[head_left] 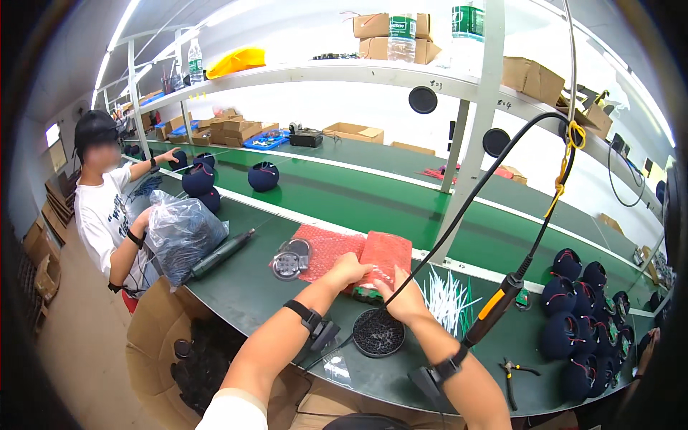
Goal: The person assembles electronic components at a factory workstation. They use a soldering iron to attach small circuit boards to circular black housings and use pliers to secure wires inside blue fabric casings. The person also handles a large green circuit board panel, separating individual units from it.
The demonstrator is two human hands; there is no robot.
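Note:
Both my hands are on a stack wrapped in red bubble wrap [387, 251], in the middle of the bench. My left hand [349, 271] grips its near left edge, and my right hand [403, 297] grips its near right side. Green edges, apparently circuit boards [367, 293], show beneath the wrap between my hands. Another red bubble wrap sheet [326, 247] lies flat to the left, with a round clear and grey part [290, 261] at its edge. Just in front of my hands stands a round black dish [379, 334] full of small dark pieces, probably screws.
White and green cable ties [448, 301] lie right of my hands. An electric screwdriver [494, 308] hangs on its cable there. Pliers [512, 376] and several dark blue round shells [573, 322] are further right. At left, a co-worker [107, 186] handles a plastic bag [183, 236]. A green conveyor [322, 193] runs behind.

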